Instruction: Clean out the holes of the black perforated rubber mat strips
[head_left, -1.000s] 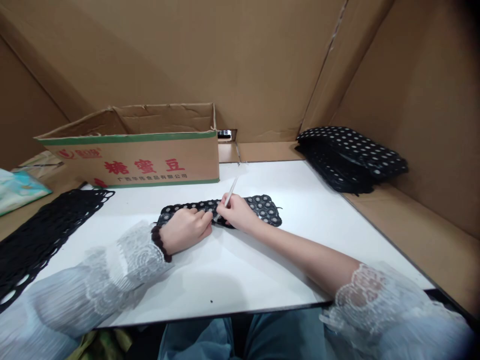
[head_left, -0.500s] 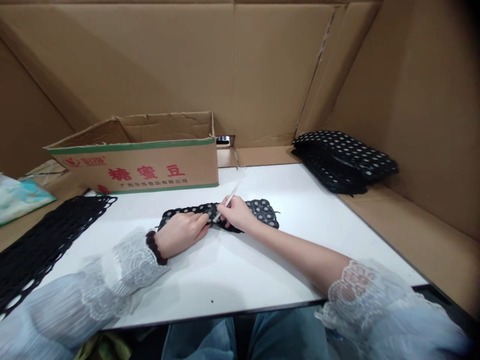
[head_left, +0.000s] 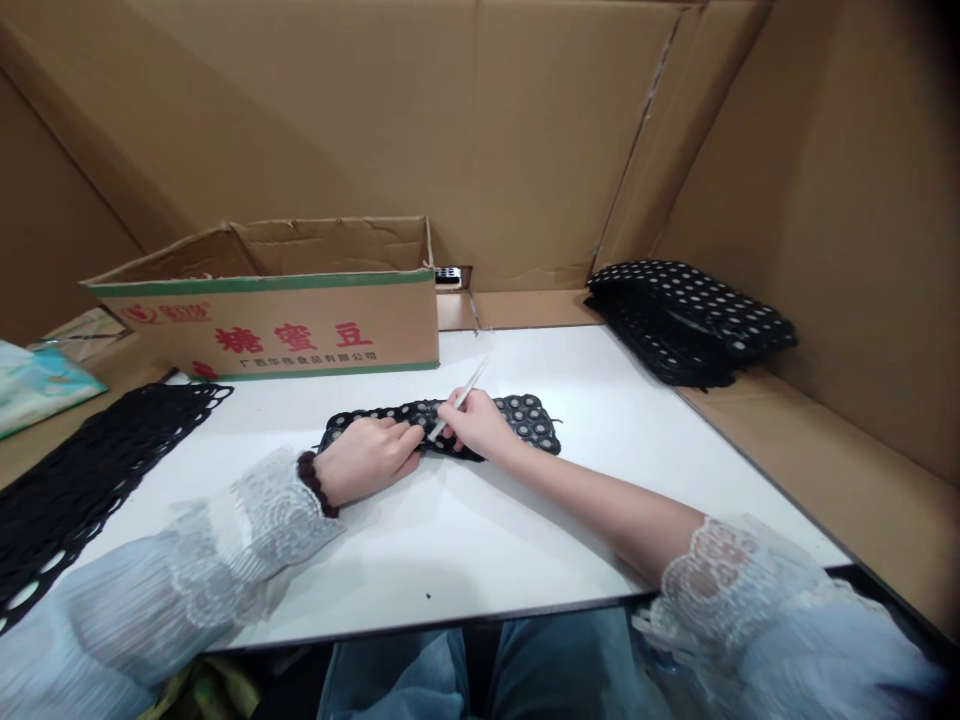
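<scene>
Right hand's fingers (head_left: 453, 408): pressed together, pinching a slim white stick-shaped tool (head_left: 472, 382) like a pen, over the middle of a narrow black strip with rows of round grey discs (head_left: 532, 421).
Left hand's fingers (head_left: 401, 443): bent and held close together, resting on the left part of the strip, near the tool's lower tip; undersides hidden, so unclear whether pinching an edge or only pressing.
Tool: sloping up and away to the right, lowered to the strip between both sets of fingers; exact contact at the tip too small to make out.
Strip: lying crosswise on a white flat counter (head_left: 525, 560), covered in part by both hands, bare at the right end beyond the right knuckles.
Left side: long black openwork fabric with oval holes (head_left: 97, 480), well apart from the fingers.
Behind: open brown cardboard carton with green edging and red lettering (head_left: 300, 322).
Far right corner: pile of black sheets dotted with pale discs (head_left: 697, 315), beside a brown cardboard wall (head_left: 862, 260).
</scene>
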